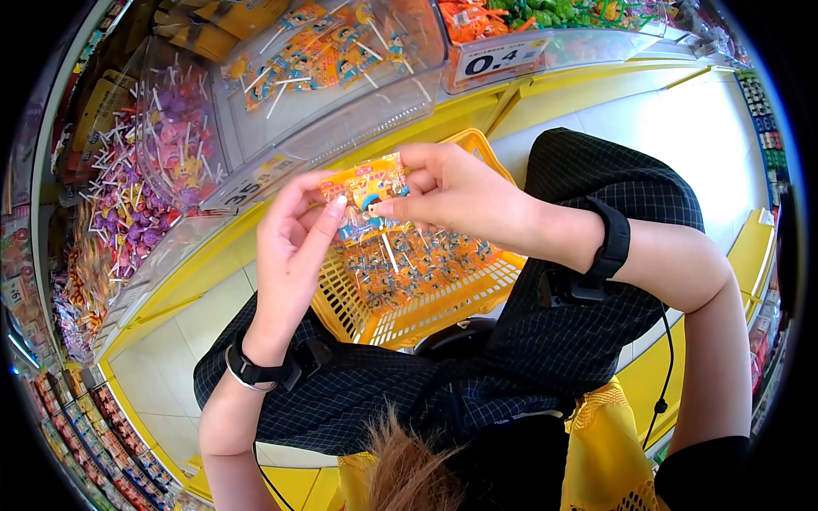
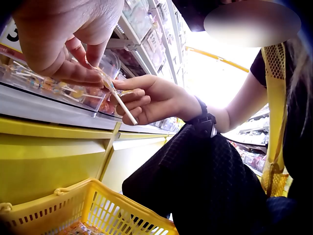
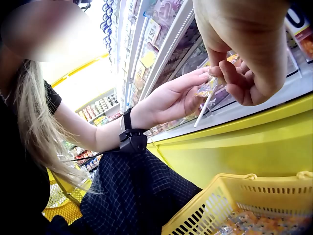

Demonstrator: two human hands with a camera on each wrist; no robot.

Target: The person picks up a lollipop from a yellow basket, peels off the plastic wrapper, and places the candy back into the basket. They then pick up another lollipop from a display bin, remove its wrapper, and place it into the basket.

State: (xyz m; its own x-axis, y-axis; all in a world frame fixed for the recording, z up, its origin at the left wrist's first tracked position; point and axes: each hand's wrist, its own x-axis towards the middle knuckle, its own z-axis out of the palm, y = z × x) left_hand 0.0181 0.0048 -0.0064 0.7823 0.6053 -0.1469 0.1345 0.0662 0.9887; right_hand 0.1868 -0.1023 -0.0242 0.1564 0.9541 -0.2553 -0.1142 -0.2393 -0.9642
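Observation:
Both hands hold one wrapped lollipop point(image 1: 365, 189) by its flat orange printed wrapper, above a yellow basket point(image 1: 417, 330). My left hand point(image 1: 294, 247) grips the wrapper's left side, with the thumb lying across its front. On the right side, my right hand point(image 1: 477, 192) pinches it between thumb and fingers. A white stick point(image 1: 389, 253) points down from the wrapper, and it also shows between the hands as a stick point(image 2: 124, 107) in the left wrist view and a stick point(image 3: 204, 110) in the right wrist view. Similar orange-wrapped candies point(image 1: 426, 277) lie in the basket.
Behind the basket, a clear plastic bin point(image 1: 341, 128) contains orange-wrapped lollipops point(image 1: 328, 55). Purple-wrapped lollipops point(image 1: 141, 204) fill the left side. A price sign point(image 1: 498, 60) stands at the back beside green-wrapped candies point(image 1: 554, 13). The person's knees point(image 1: 613, 179) flank the basket.

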